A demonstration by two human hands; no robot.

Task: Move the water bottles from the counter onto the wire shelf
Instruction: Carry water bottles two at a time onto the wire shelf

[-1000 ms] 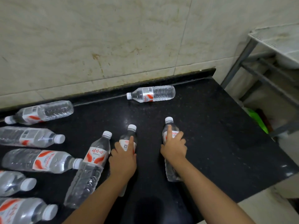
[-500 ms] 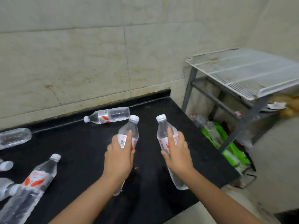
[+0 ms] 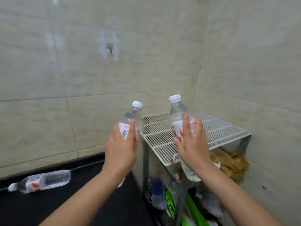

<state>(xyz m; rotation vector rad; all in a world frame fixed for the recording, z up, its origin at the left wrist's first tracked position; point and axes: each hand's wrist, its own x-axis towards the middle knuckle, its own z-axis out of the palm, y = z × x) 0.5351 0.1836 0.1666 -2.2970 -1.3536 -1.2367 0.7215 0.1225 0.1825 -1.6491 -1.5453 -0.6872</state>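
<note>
My left hand [image 3: 121,150] grips a clear water bottle [image 3: 130,119] with a white cap and red-and-white label, held nearly upright just left of the wire shelf's near corner. My right hand [image 3: 193,145] holds a second water bottle [image 3: 176,116] of the same kind, tilted slightly, over the front part of the white wire shelf [image 3: 219,128]. The shelf top is bare. One more bottle [image 3: 42,181] lies on its side on the black counter [image 3: 81,201] by the wall.
The wire shelf stands on a grey metal frame [image 3: 244,144] in the room corner, right of the counter's end. Under it lie green and clear plastic bags [image 3: 192,207] and a brownish bundle [image 3: 231,162]. Tiled walls close in behind and right.
Both hands lifted their bottles off the counter and carried them up and to the right, toward the wire shelf. The view swung right, so most counter bottles left the frame.
</note>
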